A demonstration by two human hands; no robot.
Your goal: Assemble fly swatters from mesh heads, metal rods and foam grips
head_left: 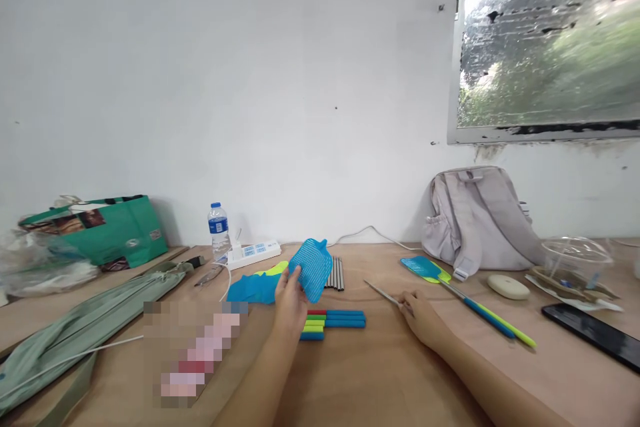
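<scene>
My left hand (291,297) is closed on a blue mesh fly swatter head (313,270), held up above the table. My right hand (414,312) rests low over the table, its fingers pinching one end of a thin metal rod (383,293) that points away to the left. Behind my left hand lie more blue swatter heads (253,288) and a yellow-green swatter head (278,269). Several metal rods (338,274) lie side by side beyond the held head. Nearer, blue handle tubes (346,323) lie with red, green and yellow-green ones, partly hidden by my left hand.
Two fly swatters with blue and yellow-green handles (493,320) lie right of my right hand. A backpack (470,220), white oval case (509,286), phone (595,333) and plastic bowl (577,253) stand right. Left are a water bottle (218,230), power strip (257,253) and green bag (120,233).
</scene>
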